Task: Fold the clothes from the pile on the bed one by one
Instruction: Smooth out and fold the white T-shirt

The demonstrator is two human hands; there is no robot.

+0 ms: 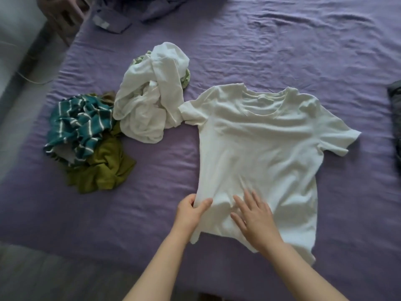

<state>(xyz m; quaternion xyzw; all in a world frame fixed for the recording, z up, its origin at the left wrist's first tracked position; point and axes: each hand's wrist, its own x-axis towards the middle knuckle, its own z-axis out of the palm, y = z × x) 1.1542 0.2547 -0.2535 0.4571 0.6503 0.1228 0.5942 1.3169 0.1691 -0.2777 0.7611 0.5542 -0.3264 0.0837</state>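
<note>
At centre right of the frame a white T-shirt (260, 144) lies spread on the purple bed sheet (282, 44), the left hand (191, 210) pinching its lower left edge, the right hand (253, 216) pressing flat with fingers spread, while the crumpled clothes pile (121, 118) sits at left.

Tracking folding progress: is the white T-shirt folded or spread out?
Spread out: white T-shirt lies flat, both sleeves out. Left hand pinches its hem; right hand presses it flat.
</note>
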